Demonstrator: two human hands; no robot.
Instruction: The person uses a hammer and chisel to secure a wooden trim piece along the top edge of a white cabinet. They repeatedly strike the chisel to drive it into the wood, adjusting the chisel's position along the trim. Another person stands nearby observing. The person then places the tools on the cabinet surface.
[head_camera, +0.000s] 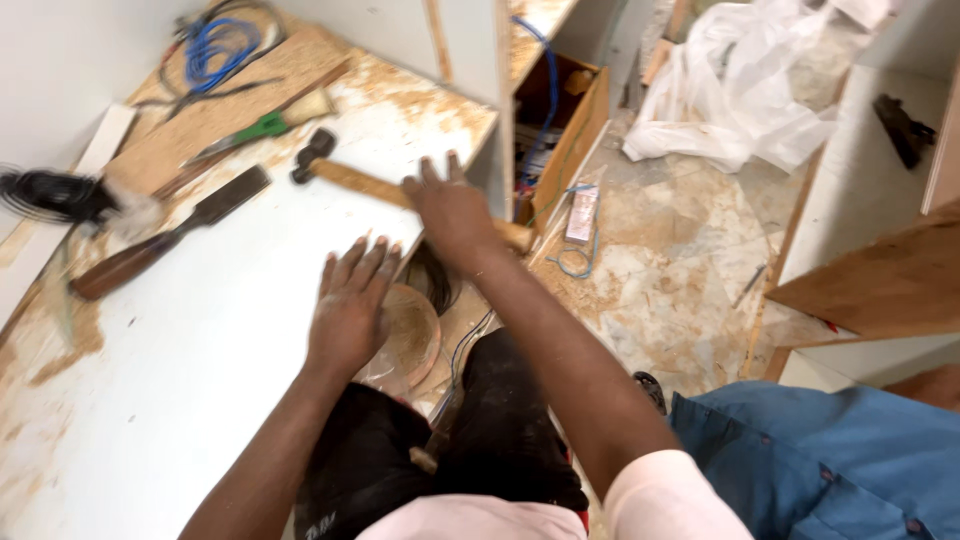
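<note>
Head view: right hand (452, 210) is lying open-fingered over a head-heavy wooden-handled hammer (375, 185), mid-handle, not yet clasping, while left hand (350, 300) is pressing flat, empty, on the white table (200, 340).

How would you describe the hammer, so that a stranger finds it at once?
Start at the white board. Near its far edge, under the right hand, lies the hammer. Unlike the dark-handled chisel beside it, it has a pale wooden handle and a black head.
</note>
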